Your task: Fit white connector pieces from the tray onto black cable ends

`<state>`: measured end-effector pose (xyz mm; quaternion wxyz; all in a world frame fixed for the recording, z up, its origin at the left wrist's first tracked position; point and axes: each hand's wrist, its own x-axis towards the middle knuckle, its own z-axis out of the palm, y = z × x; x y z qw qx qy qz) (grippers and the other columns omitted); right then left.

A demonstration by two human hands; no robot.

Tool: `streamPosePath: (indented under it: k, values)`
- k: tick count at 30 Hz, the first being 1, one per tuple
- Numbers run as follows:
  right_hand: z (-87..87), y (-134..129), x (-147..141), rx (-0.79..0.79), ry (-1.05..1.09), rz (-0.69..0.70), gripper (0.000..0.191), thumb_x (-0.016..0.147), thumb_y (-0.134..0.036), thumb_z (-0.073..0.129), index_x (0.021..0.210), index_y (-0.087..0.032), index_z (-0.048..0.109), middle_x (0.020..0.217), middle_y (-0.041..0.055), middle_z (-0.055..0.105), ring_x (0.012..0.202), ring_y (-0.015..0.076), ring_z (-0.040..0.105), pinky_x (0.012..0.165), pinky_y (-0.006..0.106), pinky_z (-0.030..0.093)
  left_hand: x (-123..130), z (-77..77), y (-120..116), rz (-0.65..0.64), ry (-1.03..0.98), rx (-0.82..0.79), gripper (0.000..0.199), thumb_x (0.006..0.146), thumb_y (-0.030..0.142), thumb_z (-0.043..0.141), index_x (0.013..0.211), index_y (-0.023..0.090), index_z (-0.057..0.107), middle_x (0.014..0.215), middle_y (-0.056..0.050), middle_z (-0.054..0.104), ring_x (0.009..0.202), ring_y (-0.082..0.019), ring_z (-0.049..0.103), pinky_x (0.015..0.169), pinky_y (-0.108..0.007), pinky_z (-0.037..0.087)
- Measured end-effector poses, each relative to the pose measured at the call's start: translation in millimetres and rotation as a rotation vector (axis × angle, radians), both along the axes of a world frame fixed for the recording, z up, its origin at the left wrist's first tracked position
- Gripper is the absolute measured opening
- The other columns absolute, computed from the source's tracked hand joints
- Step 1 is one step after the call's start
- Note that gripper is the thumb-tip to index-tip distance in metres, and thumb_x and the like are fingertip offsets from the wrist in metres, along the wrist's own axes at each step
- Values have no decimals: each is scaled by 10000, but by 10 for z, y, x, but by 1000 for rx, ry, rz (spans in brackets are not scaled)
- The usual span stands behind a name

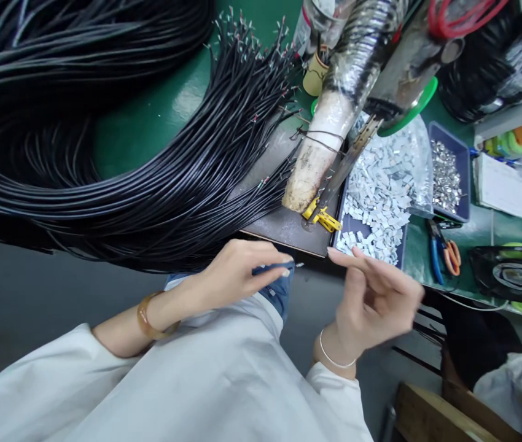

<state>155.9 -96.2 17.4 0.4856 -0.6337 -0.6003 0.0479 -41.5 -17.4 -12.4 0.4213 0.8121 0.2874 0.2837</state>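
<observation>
My left hand [247, 273] hovers over my lap, just off the table's front edge. Its fingers reach to the right, and a narrow gap parts them from the thumb; nothing shows between the tips. My right hand [374, 298] is raised in front of the box of small pale pieces [371, 209], index finger stretched out and other fingers loosely bent. I see nothing held in it. A thick bundle of black cables [187, 166] lies left of centre, some ends showing coloured wires. Small yellow clips [325, 219] sit beneath a white-wrapped tube [316, 147], near a dark metal plate [284, 227].
A blue bin of shiny metal parts [446, 175] stands at the right. Near it are pliers [445, 253] with blue and orange handles, a white pad [503, 184] and a black fan [519, 275]. Another person [510, 380] is at lower right, by a wooden box [436, 414].
</observation>
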Motion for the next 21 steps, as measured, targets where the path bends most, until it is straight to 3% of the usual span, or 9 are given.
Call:
streamPosePath:
  k: [4,6,8,11,14,17,19,21]
  values:
    - [-28,193,-126,108,-13,25,128,879,-131,680,897,-238,612,766,-50,755,809,204,795,933,478,656,24,-13,180,442,232,425,209,966,238,563,1020,172,754,893,-90,728,822,-214,659,753,-322,487]
    - [-61,216,-106,185,-12,62,123,870,-149,686,892,-241,609,690,-68,712,656,183,762,831,468,682,52,-24,320,534,366,458,222,964,216,539,1028,181,749,922,-103,706,831,-232,646,725,-339,474]
    - [-76,203,-40,318,-19,92,106,864,-182,691,891,-247,611,614,-86,630,490,149,658,647,410,670,75,-46,476,590,355,425,200,951,216,549,970,184,745,917,-100,682,858,-243,642,736,-350,471]
    - [-45,180,131,449,-88,-77,105,853,-232,705,846,-252,603,592,-82,531,423,112,526,448,299,509,87,-100,667,710,178,364,157,935,245,571,938,188,717,899,-77,654,847,-227,631,759,-349,466]
    - [3,210,389,215,-287,-321,135,838,-255,719,796,-238,592,651,-45,575,523,113,560,513,271,462,84,-127,686,845,-139,288,112,933,288,599,949,195,659,859,-39,618,786,-180,605,741,-317,456]
    - [-15,325,686,-151,-329,-300,129,866,-293,649,775,-226,586,702,-21,628,645,141,625,662,285,501,75,-65,490,942,-518,117,153,967,367,583,1000,218,572,846,0,570,655,-111,536,631,-270,436]
    - [-69,447,853,-270,-307,-262,109,846,-291,626,767,-221,595,750,-7,660,695,153,632,705,293,508,66,17,302,897,-631,-24,183,988,416,557,1022,237,544,797,25,543,561,-79,464,553,-256,404]
    - [-127,586,967,-319,-308,-271,87,823,-280,608,765,-217,599,784,11,677,712,162,618,705,301,495,58,101,157,735,-589,-134,193,962,415,618,992,231,567,737,35,538,533,-68,448,517,-257,381]
